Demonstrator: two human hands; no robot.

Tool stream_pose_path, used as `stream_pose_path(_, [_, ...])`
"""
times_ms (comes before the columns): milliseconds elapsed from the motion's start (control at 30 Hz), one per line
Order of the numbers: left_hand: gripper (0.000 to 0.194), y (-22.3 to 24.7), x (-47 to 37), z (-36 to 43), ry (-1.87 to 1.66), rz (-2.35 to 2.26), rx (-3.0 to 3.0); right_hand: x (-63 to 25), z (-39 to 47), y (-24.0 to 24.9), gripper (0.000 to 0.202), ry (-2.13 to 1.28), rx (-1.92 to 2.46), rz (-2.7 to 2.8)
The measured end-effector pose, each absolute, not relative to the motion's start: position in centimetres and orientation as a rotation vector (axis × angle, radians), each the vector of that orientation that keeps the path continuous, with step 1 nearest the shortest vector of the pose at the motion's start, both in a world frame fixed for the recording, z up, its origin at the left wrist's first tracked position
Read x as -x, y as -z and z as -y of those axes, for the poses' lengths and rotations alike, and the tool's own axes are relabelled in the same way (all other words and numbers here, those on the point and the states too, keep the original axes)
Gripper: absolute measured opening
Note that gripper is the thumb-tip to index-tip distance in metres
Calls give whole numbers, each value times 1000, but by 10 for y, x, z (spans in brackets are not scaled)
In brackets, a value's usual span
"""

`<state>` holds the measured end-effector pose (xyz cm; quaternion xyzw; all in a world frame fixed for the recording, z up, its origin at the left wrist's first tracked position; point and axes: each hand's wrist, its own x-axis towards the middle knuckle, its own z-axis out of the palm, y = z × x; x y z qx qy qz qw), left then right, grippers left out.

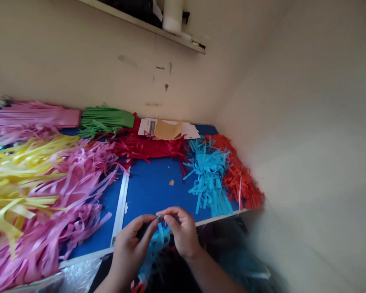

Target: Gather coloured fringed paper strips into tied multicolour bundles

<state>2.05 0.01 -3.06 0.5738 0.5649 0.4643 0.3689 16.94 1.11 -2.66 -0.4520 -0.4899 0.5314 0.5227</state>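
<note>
- left on table (158,183): fringe heap (79,175)
- far middle: papers (190,131), behind middle bundle (155,148)
- right: two side-by-side bundles (212,162)
- near edge: held fringe (154,246) between left hand (132,240), right hand (183,232)

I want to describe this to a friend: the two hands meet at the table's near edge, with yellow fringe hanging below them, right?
Not quite: in the head view, the fringe hanging below the left hand and right hand is light blue, not yellow. The rest stands.

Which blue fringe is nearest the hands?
The lower blue fringe, between the left hand and right hand, off the table; the other blue fringe lies on it, beside the orange fringe.
</note>
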Motion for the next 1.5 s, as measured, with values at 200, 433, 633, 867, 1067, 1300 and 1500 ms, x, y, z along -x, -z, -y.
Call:
stream_pose_path(200, [18,29,-20,-1,-1251,-1439,-1674,-177,-11,26,8,-1214,1127,1264])
stream_pose_path(433, [16,21,-21,2,-1286,-1405,-1853,-177,-8,31,11,-1185,1169,1176])
stream_pose_path(633, [17,19,-23,5,-1264,-1476,-1876,-177,-4,33,17,-1108,1198,1242])
stream_pose_path(867, [17,12,-18,4,-1184,-1329,-1874,-183,-7,29,11,-1161,1140,1236])
stream_pose_path(1067, [18,11,-14,3,-1144,-1398,-1848,-191,-9,21,8,-1119,1170,1394])
stream_pose_path(1300, [20,9,-16,4,-1152,-1377,-1855,-198,-10,16,4,-1107,1182,1400])
stream_pose_path(1500, [22,7,-19,4,-1142,-1354,-1779,-196,-9,22,5,-1115,1179,1345])
